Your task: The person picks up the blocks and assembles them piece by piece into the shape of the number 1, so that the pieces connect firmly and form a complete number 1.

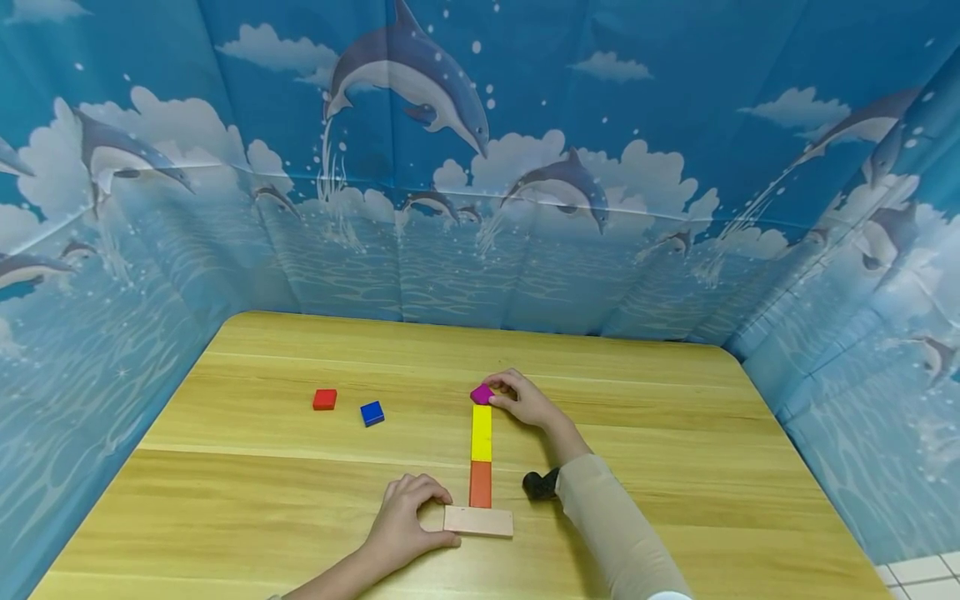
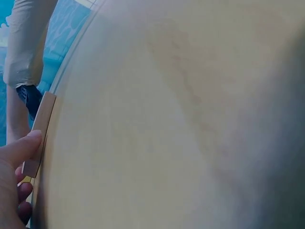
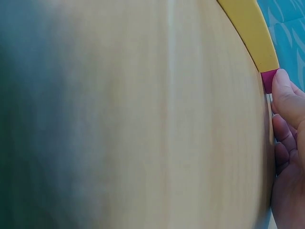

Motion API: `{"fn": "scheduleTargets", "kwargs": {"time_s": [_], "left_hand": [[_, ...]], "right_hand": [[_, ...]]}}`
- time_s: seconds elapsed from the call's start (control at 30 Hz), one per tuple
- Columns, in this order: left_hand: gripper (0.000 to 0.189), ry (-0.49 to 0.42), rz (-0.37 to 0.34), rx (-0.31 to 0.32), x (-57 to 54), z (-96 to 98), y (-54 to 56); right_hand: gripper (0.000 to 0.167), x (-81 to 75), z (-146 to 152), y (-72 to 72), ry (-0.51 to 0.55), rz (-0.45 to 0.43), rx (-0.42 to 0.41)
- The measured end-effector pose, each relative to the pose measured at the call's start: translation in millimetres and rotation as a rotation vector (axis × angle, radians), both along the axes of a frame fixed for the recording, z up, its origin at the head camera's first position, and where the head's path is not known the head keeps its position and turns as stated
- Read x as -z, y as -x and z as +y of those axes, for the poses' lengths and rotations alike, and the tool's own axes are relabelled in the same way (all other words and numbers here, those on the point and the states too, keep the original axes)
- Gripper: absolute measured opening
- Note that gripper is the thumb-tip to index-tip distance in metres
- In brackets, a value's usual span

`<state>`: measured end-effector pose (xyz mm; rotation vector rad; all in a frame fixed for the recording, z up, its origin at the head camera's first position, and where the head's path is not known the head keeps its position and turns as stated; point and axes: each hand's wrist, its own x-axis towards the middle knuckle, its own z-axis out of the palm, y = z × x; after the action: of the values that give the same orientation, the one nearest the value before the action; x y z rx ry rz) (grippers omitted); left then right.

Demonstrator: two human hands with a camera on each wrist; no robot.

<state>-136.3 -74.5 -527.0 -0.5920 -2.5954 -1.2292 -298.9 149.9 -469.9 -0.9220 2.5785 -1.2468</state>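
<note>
My right hand (image 1: 528, 402) pinches a small magenta block (image 1: 482, 394) at the far end of a row of blocks on the table. Against it lies a yellow rectangular block (image 1: 482, 433), followed by an orange-red block (image 1: 481, 484). Across the near end of the row lies a pale wooden block (image 1: 478, 522). Thumb and fingers of my left hand (image 1: 408, 517) grip that pale block by its left end. In the left wrist view, the thumb presses the side of the pale block (image 2: 40, 129). The right wrist view has the magenta block (image 3: 269, 81) touching the yellow one, partly covered by the thumb.
A red square block (image 1: 325, 399) and a blue square block (image 1: 372, 413) lie apart at the left. A black wrist device (image 1: 540, 485) sticks out by the right sleeve. Beyond the wooden table (image 1: 675, 417) hangs a dolphin-print curtain (image 1: 450, 267).
</note>
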Motion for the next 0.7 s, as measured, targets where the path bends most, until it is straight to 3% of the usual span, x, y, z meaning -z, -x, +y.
{"fn": "scheduleTargets", "kwargs": {"time_s": [0.2, 0.37, 0.5, 0.7], "left_hand": [[0.04, -0.184, -0.101, 0.042, -6.5, -5.0, 2.9], [0.035, -0.296, -0.224, 0.057, -14.9, -16.9, 10.2], [0.036, -0.253, -0.216, 0.02, -25.6, -33.7, 20.2], [0.038, -0.128, -0.108, -0.104, -37.2, -67.1, 41.6]], "right_hand": [[0.025, 2.0, 0, 1.7, -0.006, -0.007, -0.001], [0.026, 23.7, 3, 14.1, -0.015, 0.021, 0.014], [0.027, 34.9, 6, 22.0, -0.035, 0.033, 0.016], [0.027, 37.2, 7, 24.8, -0.026, 0.024, 0.013]]}}
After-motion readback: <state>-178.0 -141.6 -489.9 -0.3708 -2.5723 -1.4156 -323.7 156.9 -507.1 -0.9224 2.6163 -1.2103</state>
